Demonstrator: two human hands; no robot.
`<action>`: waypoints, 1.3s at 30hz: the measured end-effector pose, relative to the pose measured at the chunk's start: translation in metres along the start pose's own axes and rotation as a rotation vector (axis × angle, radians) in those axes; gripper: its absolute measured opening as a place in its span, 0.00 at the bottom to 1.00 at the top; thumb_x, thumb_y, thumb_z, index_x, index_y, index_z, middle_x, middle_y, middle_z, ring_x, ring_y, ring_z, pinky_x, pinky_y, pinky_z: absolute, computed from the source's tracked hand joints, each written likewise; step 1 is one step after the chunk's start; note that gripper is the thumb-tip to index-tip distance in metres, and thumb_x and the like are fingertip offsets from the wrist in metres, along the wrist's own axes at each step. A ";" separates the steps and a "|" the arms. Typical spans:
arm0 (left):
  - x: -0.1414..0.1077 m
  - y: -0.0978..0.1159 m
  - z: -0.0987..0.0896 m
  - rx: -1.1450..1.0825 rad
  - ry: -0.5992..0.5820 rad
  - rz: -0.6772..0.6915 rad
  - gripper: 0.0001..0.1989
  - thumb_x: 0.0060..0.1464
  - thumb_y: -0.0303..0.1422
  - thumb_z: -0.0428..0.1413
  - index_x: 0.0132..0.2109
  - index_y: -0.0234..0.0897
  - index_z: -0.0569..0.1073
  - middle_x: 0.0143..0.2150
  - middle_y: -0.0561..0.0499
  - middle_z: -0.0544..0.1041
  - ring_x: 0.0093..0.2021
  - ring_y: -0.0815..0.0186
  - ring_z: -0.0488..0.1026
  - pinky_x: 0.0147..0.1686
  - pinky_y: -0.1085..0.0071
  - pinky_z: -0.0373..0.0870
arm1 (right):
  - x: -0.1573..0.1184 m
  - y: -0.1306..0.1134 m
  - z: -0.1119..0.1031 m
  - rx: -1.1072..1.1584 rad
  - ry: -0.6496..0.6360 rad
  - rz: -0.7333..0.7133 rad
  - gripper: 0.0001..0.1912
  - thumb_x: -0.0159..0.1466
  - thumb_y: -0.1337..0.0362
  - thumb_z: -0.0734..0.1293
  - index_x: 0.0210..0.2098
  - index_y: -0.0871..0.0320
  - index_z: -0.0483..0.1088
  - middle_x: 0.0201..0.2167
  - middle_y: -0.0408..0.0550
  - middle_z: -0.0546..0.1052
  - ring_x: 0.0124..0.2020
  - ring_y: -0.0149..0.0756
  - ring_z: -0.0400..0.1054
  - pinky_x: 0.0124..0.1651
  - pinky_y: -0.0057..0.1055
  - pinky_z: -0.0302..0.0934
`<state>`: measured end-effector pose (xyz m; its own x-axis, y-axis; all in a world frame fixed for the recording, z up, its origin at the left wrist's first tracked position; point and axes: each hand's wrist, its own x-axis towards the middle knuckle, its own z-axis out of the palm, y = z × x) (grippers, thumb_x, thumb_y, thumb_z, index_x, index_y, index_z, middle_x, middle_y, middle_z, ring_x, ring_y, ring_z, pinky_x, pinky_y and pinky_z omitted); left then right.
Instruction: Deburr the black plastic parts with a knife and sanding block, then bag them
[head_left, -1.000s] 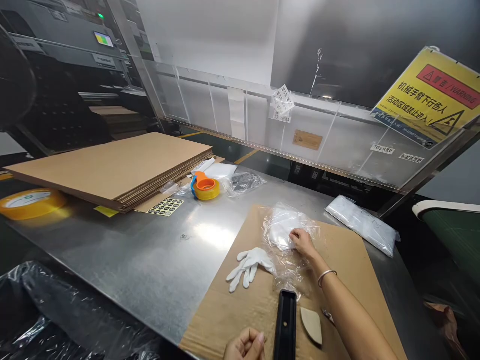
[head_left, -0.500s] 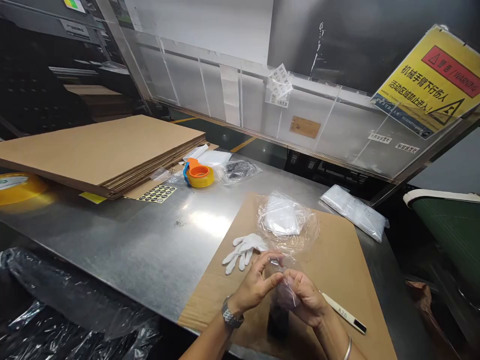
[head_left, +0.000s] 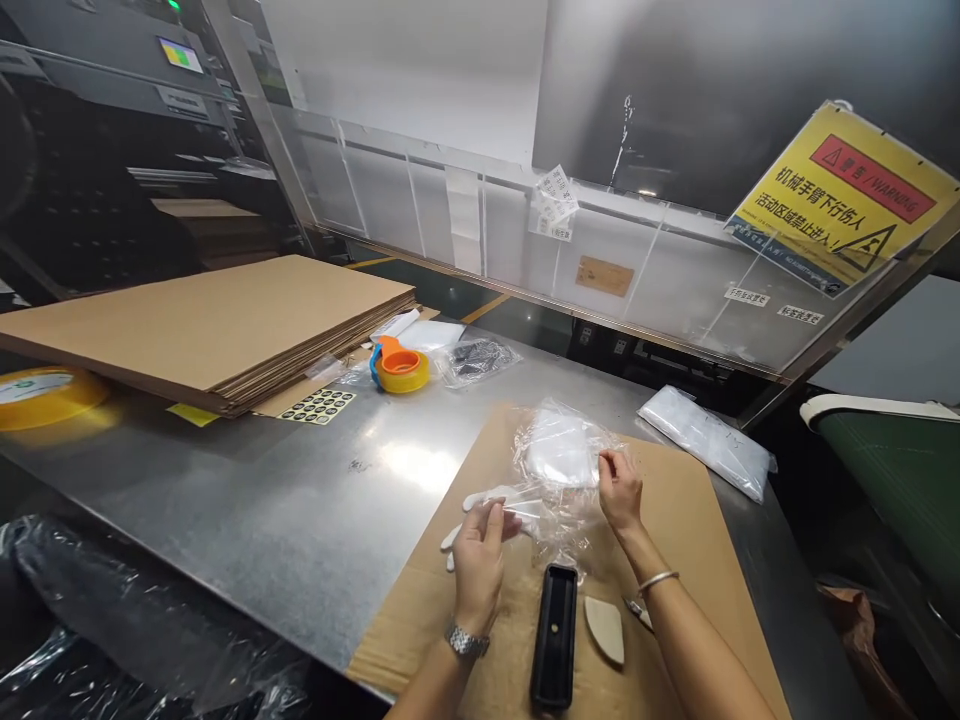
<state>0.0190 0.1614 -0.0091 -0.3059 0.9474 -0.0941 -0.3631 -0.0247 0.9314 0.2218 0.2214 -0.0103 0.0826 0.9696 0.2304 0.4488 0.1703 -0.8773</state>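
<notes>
Thin, clear and shiny, with creases catching the light: crumpled plastic film [head_left: 564, 530] on the brown cardboard sheet [head_left: 697, 520] over the metal worktop [head_left: 300, 520], just beyond a long black tray [head_left: 553, 640]. Matt-looking and narrow, with rounded corners, a raised rim and a small pale round spot inside. Pinched in the left hand [head_left: 480, 560], a sheer piece of film above the white glove [head_left: 451, 540]. Closed at the fingertips beside the clear-wrapped white bundle [head_left: 559, 450], the right hand [head_left: 621, 495]; impossible to tell exactly what within its grip. To the right of the tray, a beige piece [head_left: 604, 630] with one curved edge.

On the yellow warning sign [head_left: 847, 200], in a red band, "警告/WARNING"; below, "机械手臂下行伤人" and "活动区域禁止进入!", beside a black triangle. Under the sign, two small white labels, the right one [head_left: 800, 316] apparently "标签放置处", the left one [head_left: 747, 296] only partly legible. On the white packet [head_left: 705, 440], faint dark marks, too unclear to read. Near the orange tape dispenser [head_left: 401, 365], a sheet of round dark stickers [head_left: 319, 407], unreadable.
</notes>
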 end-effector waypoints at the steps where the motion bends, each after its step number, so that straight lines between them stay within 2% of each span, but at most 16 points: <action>1: -0.003 0.002 -0.001 -0.004 -0.004 -0.002 0.17 0.49 0.43 0.55 0.40 0.34 0.69 0.31 0.50 0.73 0.29 0.67 0.72 0.31 0.70 0.70 | 0.004 0.004 0.005 -0.057 -0.025 -0.060 0.13 0.64 0.60 0.60 0.46 0.59 0.65 0.44 0.49 0.70 0.39 0.33 0.67 0.40 0.36 0.64; 6: -0.015 0.007 -0.010 0.009 -0.068 -0.002 0.14 0.49 0.40 0.55 0.39 0.34 0.71 0.36 0.47 0.75 0.26 0.71 0.69 0.22 0.76 0.64 | -0.002 0.011 0.032 -0.277 -0.268 -0.296 0.12 0.64 0.60 0.61 0.44 0.60 0.66 0.42 0.48 0.71 0.38 0.33 0.68 0.41 0.36 0.64; 9: -0.015 0.008 -0.016 0.024 -0.133 -0.029 0.14 0.48 0.39 0.56 0.39 0.33 0.71 0.33 0.49 0.75 0.21 0.75 0.64 0.20 0.77 0.60 | -0.004 0.003 0.028 -0.321 -0.288 -0.312 0.13 0.63 0.59 0.61 0.44 0.60 0.66 0.41 0.47 0.71 0.40 0.35 0.67 0.44 0.40 0.62; 13: -0.014 0.008 -0.017 0.050 -0.236 -0.091 0.16 0.49 0.39 0.56 0.42 0.32 0.70 0.28 0.52 0.73 0.16 0.77 0.57 0.19 0.77 0.56 | -0.009 -0.020 0.007 -0.251 -0.197 -0.203 0.18 0.64 0.56 0.58 0.49 0.59 0.65 0.45 0.55 0.69 0.49 0.43 0.60 0.52 0.47 0.52; 15: -0.017 0.008 -0.015 0.061 -0.296 -0.128 0.18 0.50 0.40 0.55 0.44 0.32 0.69 0.27 0.51 0.74 0.15 0.78 0.55 0.17 0.78 0.52 | -0.019 -0.034 0.001 -0.173 -0.210 -0.127 0.19 0.65 0.54 0.55 0.48 0.59 0.65 0.45 0.56 0.69 0.49 0.43 0.60 0.51 0.45 0.53; 18: -0.024 0.010 -0.012 0.082 -0.392 -0.179 0.18 0.50 0.40 0.54 0.44 0.31 0.70 0.21 0.54 0.70 0.15 0.78 0.53 0.16 0.78 0.49 | -0.040 -0.052 0.002 -0.020 -0.368 -0.012 0.20 0.63 0.50 0.58 0.43 0.59 0.69 0.36 0.51 0.74 0.39 0.38 0.67 0.41 0.36 0.61; 20: -0.027 0.011 -0.013 0.111 -0.440 -0.203 0.18 0.49 0.40 0.54 0.43 0.31 0.71 0.17 0.57 0.66 0.14 0.78 0.52 0.16 0.78 0.48 | -0.053 -0.060 0.005 0.078 -0.463 0.059 0.20 0.60 0.49 0.61 0.37 0.60 0.71 0.29 0.48 0.74 0.32 0.35 0.68 0.35 0.31 0.62; 22: -0.028 0.011 -0.017 0.158 -0.465 -0.211 0.18 0.49 0.40 0.54 0.42 0.31 0.71 0.17 0.56 0.66 0.14 0.77 0.53 0.15 0.78 0.48 | -0.062 -0.065 0.006 0.153 -0.499 0.123 0.19 0.58 0.50 0.63 0.32 0.61 0.70 0.24 0.45 0.72 0.27 0.32 0.66 0.31 0.29 0.60; 25: -0.029 0.011 -0.026 0.250 -0.427 -0.156 0.18 0.48 0.40 0.54 0.43 0.32 0.72 0.23 0.52 0.71 0.19 0.71 0.62 0.18 0.75 0.56 | -0.071 -0.066 0.007 0.218 -0.489 0.193 0.18 0.57 0.50 0.64 0.25 0.61 0.67 0.19 0.42 0.68 0.21 0.28 0.61 0.26 0.26 0.56; 27: -0.032 0.013 -0.032 0.305 -0.347 -0.073 0.17 0.48 0.40 0.55 0.44 0.36 0.71 0.32 0.49 0.72 0.31 0.65 0.68 0.28 0.71 0.63 | -0.078 -0.066 0.010 0.229 -0.456 0.217 0.19 0.55 0.50 0.66 0.21 0.61 0.64 0.17 0.40 0.65 0.20 0.26 0.58 0.25 0.25 0.53; 29: -0.040 0.018 -0.034 0.350 -0.290 0.001 0.13 0.49 0.39 0.55 0.40 0.38 0.71 0.37 0.48 0.71 0.39 0.63 0.67 0.37 0.69 0.64 | -0.087 -0.069 0.015 0.216 -0.405 0.226 0.18 0.54 0.51 0.67 0.21 0.60 0.62 0.17 0.39 0.63 0.19 0.25 0.55 0.23 0.24 0.51; 30: -0.044 0.020 -0.034 0.368 -0.296 0.020 0.11 0.49 0.39 0.54 0.37 0.38 0.71 0.36 0.49 0.71 0.39 0.63 0.67 0.38 0.69 0.64 | -0.092 -0.071 0.018 0.201 -0.381 0.224 0.18 0.54 0.52 0.67 0.21 0.59 0.62 0.17 0.38 0.63 0.19 0.25 0.54 0.23 0.24 0.49; 32: -0.053 0.025 -0.032 0.392 -0.368 0.029 0.10 0.49 0.40 0.55 0.30 0.36 0.71 0.29 0.51 0.70 0.33 0.65 0.67 0.33 0.71 0.65 | -0.103 -0.078 0.023 0.157 -0.348 0.203 0.16 0.55 0.54 0.67 0.21 0.59 0.63 0.16 0.38 0.62 0.19 0.25 0.53 0.23 0.24 0.47; 35: -0.059 0.026 -0.028 0.414 -0.447 0.035 0.13 0.50 0.40 0.54 0.26 0.34 0.70 0.24 0.53 0.69 0.27 0.68 0.67 0.27 0.73 0.65 | -0.114 -0.087 0.028 0.091 -0.333 0.149 0.14 0.54 0.58 0.68 0.20 0.58 0.62 0.17 0.38 0.62 0.20 0.26 0.53 0.23 0.25 0.46; 39: -0.060 0.022 -0.034 0.507 -0.305 0.130 0.15 0.54 0.40 0.49 0.25 0.35 0.67 0.22 0.53 0.67 0.25 0.67 0.65 0.27 0.73 0.64 | -0.117 -0.093 0.026 0.035 -0.271 0.112 0.12 0.56 0.59 0.66 0.21 0.57 0.60 0.17 0.38 0.60 0.20 0.27 0.52 0.23 0.25 0.47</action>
<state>-0.0010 0.0934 0.0049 -0.0262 0.9974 0.0671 0.1479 -0.0625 0.9870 0.1472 0.0964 0.0329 -0.1129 0.9935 0.0142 0.4189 0.0605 -0.9060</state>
